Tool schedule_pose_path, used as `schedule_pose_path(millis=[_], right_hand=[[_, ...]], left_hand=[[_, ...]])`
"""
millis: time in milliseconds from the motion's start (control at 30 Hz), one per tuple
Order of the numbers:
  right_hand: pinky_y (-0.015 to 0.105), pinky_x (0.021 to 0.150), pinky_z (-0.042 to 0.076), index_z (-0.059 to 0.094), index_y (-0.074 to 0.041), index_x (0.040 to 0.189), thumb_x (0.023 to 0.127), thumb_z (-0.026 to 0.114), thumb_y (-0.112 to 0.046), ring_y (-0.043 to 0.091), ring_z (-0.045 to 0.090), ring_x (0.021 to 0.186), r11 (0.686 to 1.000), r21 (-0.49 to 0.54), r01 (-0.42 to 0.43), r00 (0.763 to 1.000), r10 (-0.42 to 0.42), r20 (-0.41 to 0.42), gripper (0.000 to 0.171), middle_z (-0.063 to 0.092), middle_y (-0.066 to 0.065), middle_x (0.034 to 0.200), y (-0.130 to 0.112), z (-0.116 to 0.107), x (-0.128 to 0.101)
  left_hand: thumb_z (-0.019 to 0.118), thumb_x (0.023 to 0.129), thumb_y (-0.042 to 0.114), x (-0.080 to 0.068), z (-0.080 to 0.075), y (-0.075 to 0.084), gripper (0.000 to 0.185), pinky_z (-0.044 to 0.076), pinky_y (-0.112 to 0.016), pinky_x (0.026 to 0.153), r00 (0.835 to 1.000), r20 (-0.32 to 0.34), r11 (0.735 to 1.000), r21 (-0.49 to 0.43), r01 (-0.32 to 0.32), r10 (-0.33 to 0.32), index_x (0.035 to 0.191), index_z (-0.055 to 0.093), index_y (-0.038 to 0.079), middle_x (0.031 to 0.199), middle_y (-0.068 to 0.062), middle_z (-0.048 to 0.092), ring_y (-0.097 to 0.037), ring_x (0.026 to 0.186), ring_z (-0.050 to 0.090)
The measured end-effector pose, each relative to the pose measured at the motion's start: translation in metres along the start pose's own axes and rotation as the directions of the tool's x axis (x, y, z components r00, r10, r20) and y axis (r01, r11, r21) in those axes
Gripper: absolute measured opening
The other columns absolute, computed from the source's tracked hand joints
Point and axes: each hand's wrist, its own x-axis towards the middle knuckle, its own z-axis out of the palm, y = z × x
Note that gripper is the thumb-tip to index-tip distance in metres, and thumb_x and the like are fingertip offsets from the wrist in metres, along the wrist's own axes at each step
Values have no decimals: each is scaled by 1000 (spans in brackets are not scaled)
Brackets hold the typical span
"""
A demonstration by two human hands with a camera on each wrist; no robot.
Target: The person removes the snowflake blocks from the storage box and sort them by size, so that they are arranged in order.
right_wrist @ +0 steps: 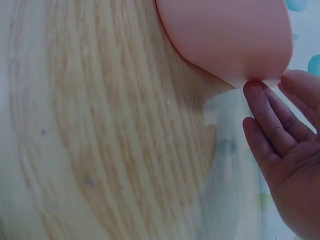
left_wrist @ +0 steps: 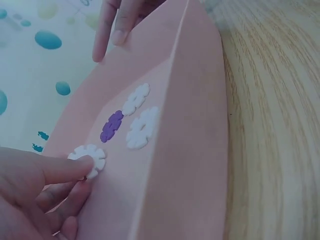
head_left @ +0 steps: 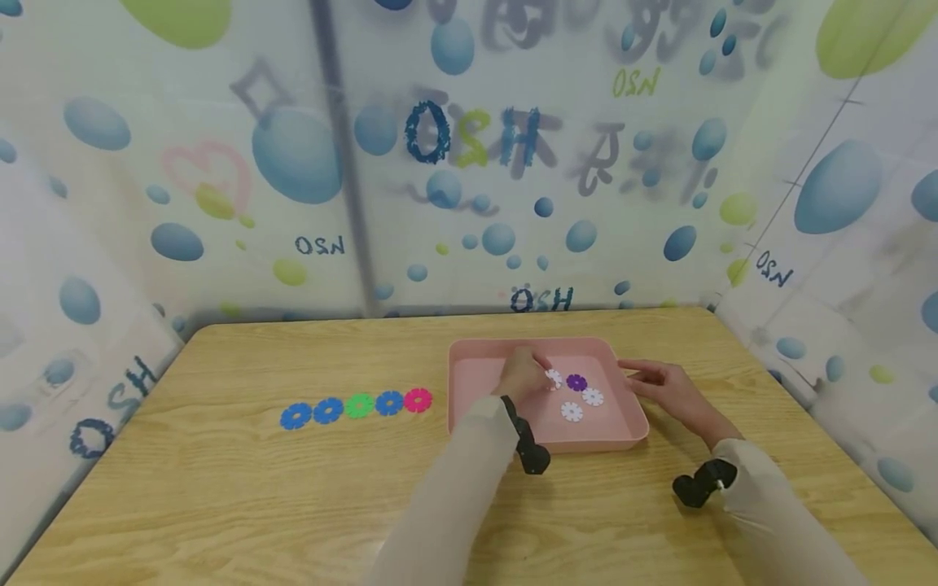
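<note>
Inside the pink tray (head_left: 542,446), my left hand (head_left: 522,376) pinches a white flower-shaped disc (left_wrist: 89,159) between thumb and fingers. Beside it on the tray floor lie a purple disc (head_left: 576,382) and two more white discs, one to the right (head_left: 593,396) and one nearer me (head_left: 572,412). My right hand (head_left: 670,392) holds the tray's right rim, fingertips against the outer wall and a digit over the edge in the right wrist view. Part of the held disc is hidden by my left thumb.
Left of the tray, a row of notched discs lies on the wooden table (head_left: 220,488): blue (head_left: 296,416), blue (head_left: 328,410), green (head_left: 360,405), blue (head_left: 390,403) and pink (head_left: 418,400). A patterned curtain (head_left: 454,244) stands behind the table and along both sides.
</note>
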Motion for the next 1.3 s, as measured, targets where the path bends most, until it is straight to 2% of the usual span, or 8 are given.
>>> schedule_pose_path(millis=[167, 500, 700, 833, 933, 1100, 1300], right_hand=[[30, 79, 47, 48, -3, 131, 91, 57, -29, 24, 56, 95, 1000, 10, 4, 1000, -4, 0, 49, 55, 21, 121, 0, 0, 0], [30, 79, 47, 48, -3, 131, 91, 57, -29, 24, 56, 95, 1000, 7, 11, 1000, -11, 9, 48, 55, 21, 121, -1, 0, 0], [29, 78, 47, 48, -3, 131, 91, 57, -30, 24, 55, 93, 1000, -4, 3, 1000, -3, 4, 50, 55, 21, 120, -1, 0, 0], [28, 77, 47, 48, -3, 131, 91, 57, -29, 25, 55, 93, 1000, -8, 3, 1000, -3, 0, 49, 55, 21, 121, -1, 0, 0], [27, 77, 47, 48, -3, 131, 91, 57, -29, 25, 55, 93, 1000, -9, 0, 1000, 0, -2, 49, 54, 21, 121, -1, 0, 0], [28, 76, 47, 48, -2, 131, 91, 57, -28, 24, 55, 93, 1000, -10, -2, 1000, 2, -1, 48, 55, 21, 120, -2, -1, -1], [29, 77, 47, 48, -3, 132, 92, 57, -28, 25, 55, 94, 1000, -4, -5, 1000, 5, 2, 48, 55, 21, 120, -4, 0, -1]], left_hand=[[73, 75, 3, 3, -10, -6, 8, 47, -27, 67, 998, 11, 998, -6, -67, 67, 80, 69, 7, 80, -2, 58, -18, 73, 53], [68, 82, 8, -2, -48, -10, 13, 48, -31, 75, 994, 86, 992, -108, -62, 71, 95, 67, 10, 91, -4, 59, -21, 80, 57], [69, 81, 10, -11, -70, -3, 14, 48, -36, 79, 994, 86, 995, -70, -68, 74, 94, 68, 12, 88, -4, 62, -24, 82, 61], [72, 79, 17, -13, -80, 3, 13, 47, -37, 81, 994, 98, 998, -10, -55, 55, 92, 69, 17, 86, 0, 64, -18, 79, 62], [73, 79, 17, -15, -86, 5, 17, 48, -38, 82, 988, 123, 996, -14, -90, 91, 95, 69, 14, 88, -1, 65, -16, 76, 63], [72, 79, 11, -19, -102, 3, 20, 48, -41, 81, 976, 161, 989, -51, -140, 146, 99, 67, 7, 92, -6, 64, -19, 75, 64], [74, 78, 15, -26, -131, -8, 21, 48, -37, 82, 983, 148, 993, 22, -113, 108, 97, 67, 10, 92, -5, 65, -17, 78, 64]])
